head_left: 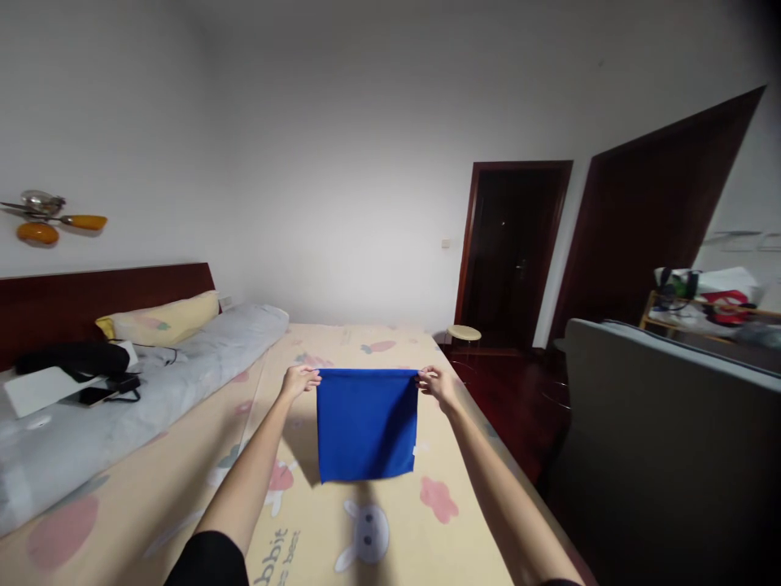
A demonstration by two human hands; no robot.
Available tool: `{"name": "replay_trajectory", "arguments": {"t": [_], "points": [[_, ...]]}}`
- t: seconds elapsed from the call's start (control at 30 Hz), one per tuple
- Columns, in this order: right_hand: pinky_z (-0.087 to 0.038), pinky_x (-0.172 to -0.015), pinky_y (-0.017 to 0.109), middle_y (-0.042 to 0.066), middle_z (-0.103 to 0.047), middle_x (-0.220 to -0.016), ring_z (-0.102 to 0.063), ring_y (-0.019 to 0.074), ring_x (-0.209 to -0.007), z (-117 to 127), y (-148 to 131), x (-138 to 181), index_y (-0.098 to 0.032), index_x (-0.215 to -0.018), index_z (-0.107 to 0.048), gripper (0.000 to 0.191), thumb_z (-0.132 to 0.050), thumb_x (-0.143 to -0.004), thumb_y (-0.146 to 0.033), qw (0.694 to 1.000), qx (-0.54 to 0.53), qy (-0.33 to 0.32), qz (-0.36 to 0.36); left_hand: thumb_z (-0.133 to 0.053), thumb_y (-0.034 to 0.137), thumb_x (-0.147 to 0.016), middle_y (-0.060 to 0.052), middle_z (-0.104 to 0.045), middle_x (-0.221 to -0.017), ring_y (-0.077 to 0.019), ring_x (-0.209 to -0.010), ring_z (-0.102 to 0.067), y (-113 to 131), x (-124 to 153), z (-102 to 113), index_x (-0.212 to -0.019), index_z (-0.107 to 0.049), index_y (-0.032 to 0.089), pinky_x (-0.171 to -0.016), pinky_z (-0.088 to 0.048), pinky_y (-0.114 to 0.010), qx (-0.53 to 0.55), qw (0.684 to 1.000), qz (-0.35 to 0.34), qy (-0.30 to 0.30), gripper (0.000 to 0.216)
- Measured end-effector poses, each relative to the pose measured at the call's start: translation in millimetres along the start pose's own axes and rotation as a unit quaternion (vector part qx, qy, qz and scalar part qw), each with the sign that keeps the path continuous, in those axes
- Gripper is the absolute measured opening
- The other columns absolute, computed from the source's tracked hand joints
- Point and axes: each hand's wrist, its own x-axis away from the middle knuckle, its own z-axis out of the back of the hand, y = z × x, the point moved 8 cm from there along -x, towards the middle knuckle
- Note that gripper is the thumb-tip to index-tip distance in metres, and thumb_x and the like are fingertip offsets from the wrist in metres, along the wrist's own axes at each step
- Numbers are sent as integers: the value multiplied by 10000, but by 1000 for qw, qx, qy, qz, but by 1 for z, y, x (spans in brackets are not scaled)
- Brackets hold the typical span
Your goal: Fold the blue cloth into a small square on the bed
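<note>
Left hand [300, 380] and right hand [437, 382] each pinch a top corner of a blue cloth [367, 424], stretched between them above the bed [317, 529]; a loosened pinch would likely drop one corner.

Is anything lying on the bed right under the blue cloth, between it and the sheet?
Nothing visible. The blue cloth hangs from the left hand and right hand, each pinching a top corner. Below it, the patterned bed sheet shows only its printed rabbits and the cloth's shadow. The phone and dark items lie far left, beside the pillow.
</note>
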Motion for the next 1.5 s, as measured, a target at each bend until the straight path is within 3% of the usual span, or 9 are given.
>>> {"name": "replay_trajectory", "arguments": {"t": [0.23, 0.37, 0.57, 0.73, 0.97, 1.1, 1.27, 1.37, 1.5], "points": [[-505, -726, 309, 66, -698, -872, -653, 212, -875, 7, 27, 11, -199, -869, -577, 477, -617, -693, -640, 996, -12, 34, 80, -568, 584, -739, -125, -756, -956, -236, -957, -698, -29, 8, 3, -944, -638, 159, -729, -547, -305, -23, 995, -67, 69, 477], [-482, -728, 327, 53, -685, -814, -623, 216, -808, 11, 87, 76, -189, -796, -615, 424, -633, -695, -600, 997, 39, -4, 70, -606, 603, -668, -87, -770, -937, -247, -945, -690, -94, 81, -4, -857, -702, 195, -856, -533, -352, -78, 993, -63, 55, 459], [-457, -630, 331, 29, -663, -628, -602, 216, -645, 10, 200, 208, -202, -627, -616, 333, -603, -709, -524, 990, 119, -70, 0, -678, 546, -623, -39, -771, -730, -238, -745, -709, -217, 222, -32, -682, -744, 267, -730, -568, -340, -164, 986, -27, 17, 293], [-450, -764, 344, 42, -674, -799, -600, 227, -823, 19, 259, 260, -225, -697, -638, 205, -575, -750, -413, 962, 256, -96, -14, -643, 367, -773, 27, -736, -730, -148, -742, -680, -273, 275, -42, -772, -748, 345, -696, -530, -226, -362, 926, -109, -25, 108], [-446, -826, 370, 53, -656, -920, -588, 241, -924, 22, 273, 278, -253, -768, -689, 144, -599, -781, -364, 904, 391, -170, -6, -644, 186, -745, 24, -703, -738, -149, -737, -657, -270, 292, -38, -794, -749, 348, -704, -517, -246, -443, 884, -138, -54, 199], [-462, -883, 396, 57, -668, -1001, -598, 233, -972, 12, 259, 283, -267, -820, -690, 214, -545, -842, -423, 899, 401, -170, 39, -596, 128, -675, 5, -732, -1001, -223, -975, -657, -268, 296, -43, -841, -740, 340, -818, -524, -356, -484, 867, -109, -48, 305], [-416, -1037, 403, 96, -574, -1337, -528, 217, -1224, -58, 247, 276, -227, -1274, -561, 421, -321, -930, -269, 903, 397, -142, 82, -423, 127, -807, -18, -488, -1451, -196, -1309, -466, -235, 287, -131, -1391, -431, 270, -1019, -455, -345, -459, 866, -193, -55, 601], [-370, -1094, 408, 52, -439, -1462, -413, 218, -1341, -117, 254, 279, -253, -1405, -403, 490, -338, -920, -240, 891, 405, -179, 100, -332, 116, -858, -19, -396, -1505, -186, -1375, -376, -235, 280, -186, -1452, -280, 250, -1092, -380, -366, -480, 858, -167, -78, 612], [-363, -1101, 447, 9, -374, -1483, -394, 248, -1350, -122, 277, 291, -328, -1421, -338, 502, -390, -926, -395, 871, 440, -176, 128, -331, 302, -917, 10, -367, -1505, -217, -1357, -407, -265, 285, -185, -1434, -237, 324, -1083, -377, -430, -520, 837, -106, -129, 526]]}}
